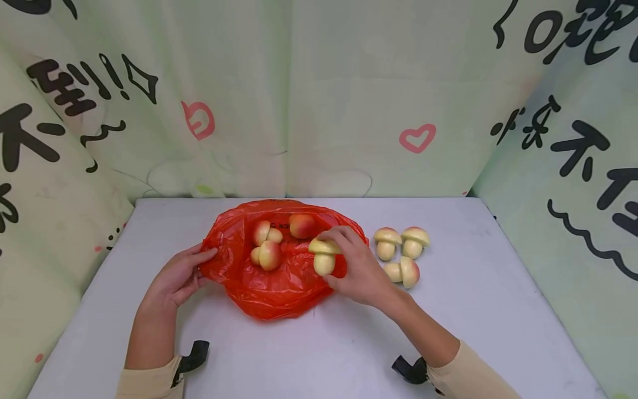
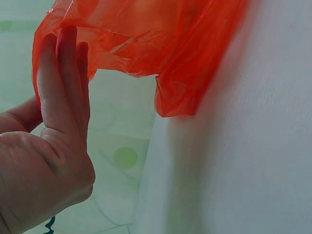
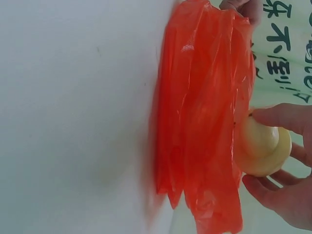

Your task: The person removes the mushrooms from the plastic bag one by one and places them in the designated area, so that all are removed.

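A red plastic bag (image 1: 284, 302) lies spread on the table with its mouth facing up. Inside it sit several toy mushrooms, among them a red-capped one (image 1: 269, 255) and another (image 1: 302, 226) near the back. My left hand (image 1: 181, 274) pinches the bag's left rim between thumb and fingers, as the left wrist view also shows. Over the bag's right side, my right hand (image 1: 356, 269) grips a pale yellow mushroom (image 1: 324, 256) by its cap and stem. In the right wrist view that mushroom (image 3: 265, 146) overlaps the bag's edge.
To the right of the bag, three more toy mushrooms stand or lie close together on the white table (image 1: 478, 310), one with its reddish cap (image 1: 410, 272) turned sideways. A pale green curtain (image 1: 339, 100) with black lettering surrounds the table at the back and sides.
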A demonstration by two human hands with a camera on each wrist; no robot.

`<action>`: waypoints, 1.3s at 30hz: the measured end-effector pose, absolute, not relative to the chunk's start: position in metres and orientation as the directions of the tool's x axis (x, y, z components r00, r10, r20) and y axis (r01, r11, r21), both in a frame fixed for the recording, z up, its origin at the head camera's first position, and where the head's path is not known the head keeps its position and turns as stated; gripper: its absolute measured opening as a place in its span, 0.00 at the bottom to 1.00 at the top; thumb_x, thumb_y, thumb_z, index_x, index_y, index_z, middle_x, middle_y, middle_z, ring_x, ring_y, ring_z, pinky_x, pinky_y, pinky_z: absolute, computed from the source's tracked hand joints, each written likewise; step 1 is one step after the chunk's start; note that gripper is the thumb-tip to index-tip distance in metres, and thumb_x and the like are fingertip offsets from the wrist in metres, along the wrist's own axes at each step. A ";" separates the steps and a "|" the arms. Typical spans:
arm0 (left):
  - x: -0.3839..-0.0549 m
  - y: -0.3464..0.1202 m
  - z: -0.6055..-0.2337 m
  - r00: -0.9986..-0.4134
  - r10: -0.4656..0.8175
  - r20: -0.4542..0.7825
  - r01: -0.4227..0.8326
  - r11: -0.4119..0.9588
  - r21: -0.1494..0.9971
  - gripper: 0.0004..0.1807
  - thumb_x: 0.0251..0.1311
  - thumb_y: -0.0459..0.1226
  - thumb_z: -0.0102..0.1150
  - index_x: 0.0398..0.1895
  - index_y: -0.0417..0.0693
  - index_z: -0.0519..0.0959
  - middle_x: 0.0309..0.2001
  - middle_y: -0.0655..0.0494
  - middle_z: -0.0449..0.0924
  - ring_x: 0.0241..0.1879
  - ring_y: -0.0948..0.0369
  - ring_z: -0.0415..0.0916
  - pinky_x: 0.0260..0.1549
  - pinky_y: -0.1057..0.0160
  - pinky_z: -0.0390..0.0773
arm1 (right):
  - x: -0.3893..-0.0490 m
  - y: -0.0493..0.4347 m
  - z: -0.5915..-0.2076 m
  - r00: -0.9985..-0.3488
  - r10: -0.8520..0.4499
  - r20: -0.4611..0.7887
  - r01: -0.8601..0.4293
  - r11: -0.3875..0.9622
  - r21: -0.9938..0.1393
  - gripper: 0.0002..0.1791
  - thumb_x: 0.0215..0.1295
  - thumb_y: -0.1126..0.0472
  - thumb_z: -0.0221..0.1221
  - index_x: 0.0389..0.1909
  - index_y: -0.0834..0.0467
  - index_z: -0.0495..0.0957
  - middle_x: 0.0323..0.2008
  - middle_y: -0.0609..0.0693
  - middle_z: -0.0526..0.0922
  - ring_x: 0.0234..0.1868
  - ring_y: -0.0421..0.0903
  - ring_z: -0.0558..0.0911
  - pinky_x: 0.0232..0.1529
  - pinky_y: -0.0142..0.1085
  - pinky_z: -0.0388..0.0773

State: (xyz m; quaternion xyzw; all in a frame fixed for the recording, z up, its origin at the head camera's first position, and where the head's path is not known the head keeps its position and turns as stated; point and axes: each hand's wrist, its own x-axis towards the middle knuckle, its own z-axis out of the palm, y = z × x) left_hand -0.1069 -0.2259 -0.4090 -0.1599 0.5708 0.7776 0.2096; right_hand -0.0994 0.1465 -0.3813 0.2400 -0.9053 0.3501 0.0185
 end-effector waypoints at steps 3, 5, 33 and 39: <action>-0.106 -0.226 -0.409 -0.861 0.151 -0.486 -0.508 -0.263 0.820 0.40 0.73 0.46 0.62 0.83 0.53 0.56 0.52 0.67 0.84 0.48 0.65 0.86 0.51 0.66 0.85 | -0.096 0.154 -0.381 -0.884 -0.412 0.221 -0.454 0.642 -0.618 0.36 0.55 0.65 0.74 0.64 0.45 0.73 0.62 0.43 0.72 0.66 0.46 0.72 0.54 0.47 0.86; -0.106 -0.226 -0.409 -0.860 0.155 -0.486 -0.511 -0.264 0.818 0.40 0.73 0.46 0.62 0.82 0.53 0.56 0.51 0.67 0.84 0.48 0.65 0.86 0.51 0.67 0.85 | -0.093 0.159 -0.380 -0.884 -0.405 0.233 -0.457 0.644 -0.613 0.36 0.54 0.65 0.75 0.64 0.46 0.73 0.62 0.43 0.72 0.65 0.46 0.73 0.55 0.47 0.86; -0.108 -0.224 -0.410 -0.859 0.167 -0.484 -0.512 -0.264 0.817 0.39 0.73 0.45 0.62 0.82 0.53 0.56 0.50 0.67 0.85 0.47 0.65 0.86 0.50 0.67 0.85 | -0.069 0.211 -0.395 -0.857 -0.338 0.390 -0.506 0.701 -0.503 0.41 0.45 0.66 0.80 0.63 0.48 0.75 0.61 0.43 0.76 0.64 0.45 0.75 0.47 0.52 0.79; -0.107 -0.224 -0.410 -0.862 0.171 -0.478 -0.507 -0.266 0.820 0.38 0.74 0.45 0.61 0.81 0.52 0.57 0.51 0.66 0.85 0.47 0.65 0.86 0.50 0.67 0.85 | -0.068 0.219 -0.402 -0.843 -0.341 0.415 -0.526 0.682 -0.508 0.40 0.43 0.68 0.79 0.60 0.51 0.76 0.58 0.45 0.78 0.65 0.47 0.74 0.55 0.55 0.77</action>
